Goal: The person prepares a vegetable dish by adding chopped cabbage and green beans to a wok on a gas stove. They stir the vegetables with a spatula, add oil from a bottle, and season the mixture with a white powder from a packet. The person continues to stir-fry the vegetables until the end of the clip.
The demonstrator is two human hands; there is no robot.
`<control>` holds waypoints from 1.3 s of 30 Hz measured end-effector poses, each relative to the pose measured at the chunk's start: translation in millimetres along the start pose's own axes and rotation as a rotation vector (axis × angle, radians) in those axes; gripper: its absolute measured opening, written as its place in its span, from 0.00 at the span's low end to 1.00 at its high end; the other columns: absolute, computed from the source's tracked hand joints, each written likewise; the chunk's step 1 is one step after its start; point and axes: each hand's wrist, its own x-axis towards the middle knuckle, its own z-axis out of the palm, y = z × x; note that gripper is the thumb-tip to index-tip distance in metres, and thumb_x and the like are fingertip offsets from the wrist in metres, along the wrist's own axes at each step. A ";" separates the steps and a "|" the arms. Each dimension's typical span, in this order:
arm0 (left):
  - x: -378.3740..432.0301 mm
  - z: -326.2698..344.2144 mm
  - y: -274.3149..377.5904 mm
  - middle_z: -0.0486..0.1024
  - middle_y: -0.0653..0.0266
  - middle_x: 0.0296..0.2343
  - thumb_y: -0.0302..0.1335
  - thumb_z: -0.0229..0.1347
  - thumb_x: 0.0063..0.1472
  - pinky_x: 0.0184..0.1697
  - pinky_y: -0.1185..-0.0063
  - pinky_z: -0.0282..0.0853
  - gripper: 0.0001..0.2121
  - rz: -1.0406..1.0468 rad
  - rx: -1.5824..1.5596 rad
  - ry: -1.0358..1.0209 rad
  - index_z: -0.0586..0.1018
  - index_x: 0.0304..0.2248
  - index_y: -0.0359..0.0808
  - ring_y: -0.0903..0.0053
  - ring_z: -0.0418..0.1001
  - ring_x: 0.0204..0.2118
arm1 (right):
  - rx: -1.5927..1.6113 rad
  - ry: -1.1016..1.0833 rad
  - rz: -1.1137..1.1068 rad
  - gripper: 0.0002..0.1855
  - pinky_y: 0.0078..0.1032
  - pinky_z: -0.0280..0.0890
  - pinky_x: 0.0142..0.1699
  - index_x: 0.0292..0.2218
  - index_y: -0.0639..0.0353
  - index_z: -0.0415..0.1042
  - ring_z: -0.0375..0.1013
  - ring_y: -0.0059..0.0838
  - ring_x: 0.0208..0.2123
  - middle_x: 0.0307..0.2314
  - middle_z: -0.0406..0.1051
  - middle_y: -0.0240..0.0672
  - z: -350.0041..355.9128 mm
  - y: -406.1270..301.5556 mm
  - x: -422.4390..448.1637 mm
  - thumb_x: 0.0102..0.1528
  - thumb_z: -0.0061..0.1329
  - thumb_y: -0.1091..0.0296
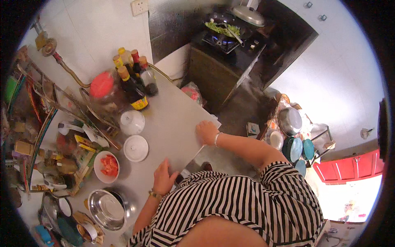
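My left hand (164, 178) rests at the near edge of the pale tabletop (172, 123), thumb spread from the fingers, with nothing in it. Towards the table's far right corner lies my right hand (207, 132), its fingers bunched on the surface. Something white shows beside those fingers, and I cannot tell whether it is held. Left of my left hand are a white lid (136, 148), a white lidded pot (132, 122), a white bowl of cut red food, perhaps tomato (106, 167), and a shiny steel basin (107, 210).
Several sauce bottles (132, 88) and a red-lidded jar (101, 85) stand at the back. A cluttered metal rack (46, 114) borders the left side. Beyond a gap, a wok of greens (222, 29) with a spatula sits over a lit gas stove (220, 44). Basins (290, 121) stand at right.
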 end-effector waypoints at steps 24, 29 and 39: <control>17.0 74.0 68.1 0.71 0.54 0.40 0.38 0.61 0.45 0.52 0.67 0.55 0.37 -0.382 0.711 0.134 0.60 0.52 0.33 0.63 0.62 0.50 | -0.216 -0.206 -0.317 0.31 0.31 0.57 0.53 0.45 0.65 0.69 0.61 0.41 0.50 0.45 0.63 0.45 -10.3 -14.6 17.7 0.47 0.50 0.48; 10.7 75.4 67.0 0.70 0.54 0.39 0.36 0.62 0.45 0.51 0.67 0.57 0.33 -0.343 0.667 0.204 0.63 0.50 0.34 0.63 0.62 0.48 | -0.208 -0.048 -0.443 0.30 0.30 0.54 0.52 0.37 0.62 0.75 0.63 0.41 0.46 0.39 0.67 0.47 23.5 0.5 19.9 0.47 0.48 0.41; 1.2 51.3 44.6 0.70 0.57 0.38 0.33 0.61 0.45 0.47 0.66 0.59 0.27 -0.244 0.616 0.130 0.65 0.45 0.35 0.63 0.64 0.47 | -0.180 -0.108 -0.184 0.36 0.29 0.64 0.45 0.43 0.61 0.70 0.64 0.34 0.46 0.41 0.67 0.39 -10.9 -35.0 11.4 0.41 0.55 0.40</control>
